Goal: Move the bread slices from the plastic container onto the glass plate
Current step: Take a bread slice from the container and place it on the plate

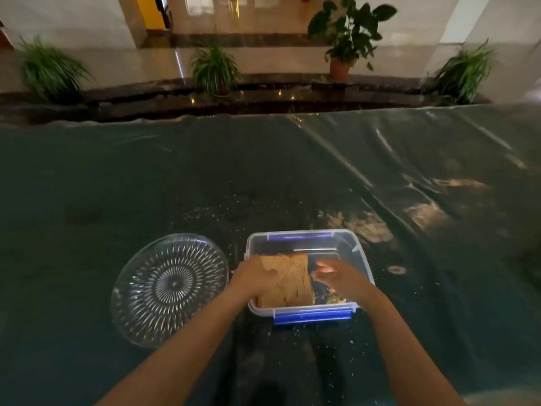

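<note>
A clear plastic container [355, 247] with blue clips stands on the dark table in front of me. A block of brown bread slices [292, 281] fills its left half. My left hand [253, 276] presses against the left side of the block, fingers over its top. My right hand [336, 275] is inside the container at the block's right side, fingers curled toward it and slightly blurred. An empty cut-glass plate [169, 288] lies to the left of the container, apart from it.
The table wears a dark green cover under a wrinkled clear sheet [409, 171], strewn with crumbs [234, 206]. Beyond its far edge are potted plants [215, 68] along a dark ledge.
</note>
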### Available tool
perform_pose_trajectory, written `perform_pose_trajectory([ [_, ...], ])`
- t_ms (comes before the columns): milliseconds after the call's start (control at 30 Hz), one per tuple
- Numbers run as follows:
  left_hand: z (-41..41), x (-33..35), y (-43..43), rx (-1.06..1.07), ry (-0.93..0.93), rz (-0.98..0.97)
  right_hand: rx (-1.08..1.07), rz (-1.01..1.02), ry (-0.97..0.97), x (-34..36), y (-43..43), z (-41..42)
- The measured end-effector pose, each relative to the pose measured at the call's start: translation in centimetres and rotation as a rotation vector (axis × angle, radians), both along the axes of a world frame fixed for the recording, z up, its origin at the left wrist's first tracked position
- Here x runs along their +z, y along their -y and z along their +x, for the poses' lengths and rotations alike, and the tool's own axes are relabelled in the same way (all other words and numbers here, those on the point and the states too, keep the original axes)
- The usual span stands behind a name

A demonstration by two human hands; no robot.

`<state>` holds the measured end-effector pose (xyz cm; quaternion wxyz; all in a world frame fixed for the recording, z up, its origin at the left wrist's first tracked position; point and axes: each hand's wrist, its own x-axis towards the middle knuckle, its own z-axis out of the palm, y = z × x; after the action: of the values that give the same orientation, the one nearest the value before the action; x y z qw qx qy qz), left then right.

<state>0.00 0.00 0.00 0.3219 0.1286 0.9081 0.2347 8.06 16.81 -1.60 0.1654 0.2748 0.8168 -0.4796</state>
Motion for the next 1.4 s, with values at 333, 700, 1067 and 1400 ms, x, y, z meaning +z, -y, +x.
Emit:
perform_pose_trajectory([
  [333,2.0,-3.4,-3.8,0.398,0.075,0.072,-0.097,0.048,-0.042,-3.3,0.9,-2.9],
  [700,1.9,-4.4,-5.0,0.624,0.122,0.155,-0.12,0.147,-0.166,-4.2,1.5,-3.8],
  [1067,2.7,-4.2,-4.7,0.747,0.035,0.374,-0.167,-0.03,-0.283,-3.6,2.0,-3.0],
  [1400,2.8,-3.0,-3.9,0.794,0.024,0.604,-0.313,-0.088,-0.449,0.8,1.5,-2.4],
])
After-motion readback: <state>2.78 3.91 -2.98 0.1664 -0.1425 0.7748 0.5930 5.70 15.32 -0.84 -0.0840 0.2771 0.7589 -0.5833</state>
